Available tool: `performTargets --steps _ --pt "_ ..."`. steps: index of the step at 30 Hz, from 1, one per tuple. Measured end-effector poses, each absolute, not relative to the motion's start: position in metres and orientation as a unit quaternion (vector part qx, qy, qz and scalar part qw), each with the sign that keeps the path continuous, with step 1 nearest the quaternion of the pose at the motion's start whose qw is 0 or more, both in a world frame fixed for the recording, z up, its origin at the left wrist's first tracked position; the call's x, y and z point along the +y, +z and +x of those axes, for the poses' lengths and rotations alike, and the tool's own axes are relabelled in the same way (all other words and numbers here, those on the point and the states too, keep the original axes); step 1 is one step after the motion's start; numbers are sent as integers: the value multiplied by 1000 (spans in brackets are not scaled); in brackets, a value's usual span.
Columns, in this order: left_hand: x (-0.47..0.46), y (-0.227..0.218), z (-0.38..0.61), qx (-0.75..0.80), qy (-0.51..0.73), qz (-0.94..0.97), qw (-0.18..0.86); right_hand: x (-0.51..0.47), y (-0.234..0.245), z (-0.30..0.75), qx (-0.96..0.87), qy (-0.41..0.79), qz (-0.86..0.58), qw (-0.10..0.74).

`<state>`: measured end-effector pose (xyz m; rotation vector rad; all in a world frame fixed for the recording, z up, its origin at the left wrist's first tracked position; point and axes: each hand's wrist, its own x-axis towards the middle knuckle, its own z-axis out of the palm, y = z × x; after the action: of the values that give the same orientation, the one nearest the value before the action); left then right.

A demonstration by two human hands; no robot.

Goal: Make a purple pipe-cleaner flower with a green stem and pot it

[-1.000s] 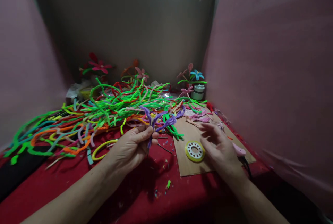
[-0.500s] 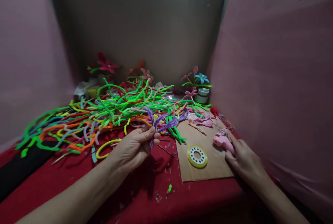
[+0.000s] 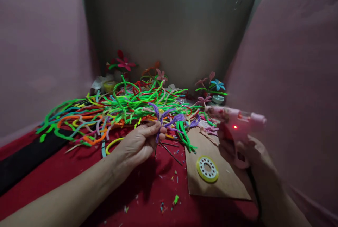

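My left hand [image 3: 141,142] pinches the stem of a purple pipe-cleaner flower [image 3: 166,118], holding it upright above the red table cover [image 3: 148,191]. My right hand [image 3: 250,155] grips a pink glue gun [image 3: 235,123] with a small red light lit on its side. The gun's nozzle points left, toward the purple flower, a short gap away. A yellow tape roll [image 3: 207,169] lies flat on a brown cardboard sheet [image 3: 224,184] below the gun.
A big heap of green, orange, pink and other pipe cleaners [image 3: 113,111] covers the back left of the table. Finished pipe-cleaner flowers [image 3: 123,63] and a small jar [image 3: 218,99] stand along the brown backboard [image 3: 169,26]. Pink walls close in both sides. Small scraps litter the cloth.
My right hand went to the pink glue gun lying at the right, took hold of it and lifted it toward the purple flower. My left hand kept holding the flower.
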<state>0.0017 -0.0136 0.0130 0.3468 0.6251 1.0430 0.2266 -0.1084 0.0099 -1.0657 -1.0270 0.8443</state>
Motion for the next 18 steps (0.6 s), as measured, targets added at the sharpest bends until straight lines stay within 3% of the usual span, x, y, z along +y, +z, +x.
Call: performTargets --steps 4,7,18 --pt "-2 20 -6 290 531 170 778 -72 35 192 -489 441 -376 652" --pt "6 21 -9 287 543 173 770 -60 28 179 -493 458 -352 651" --pt "15 12 -11 282 542 202 765 -68 1 186 -555 412 -449 566"
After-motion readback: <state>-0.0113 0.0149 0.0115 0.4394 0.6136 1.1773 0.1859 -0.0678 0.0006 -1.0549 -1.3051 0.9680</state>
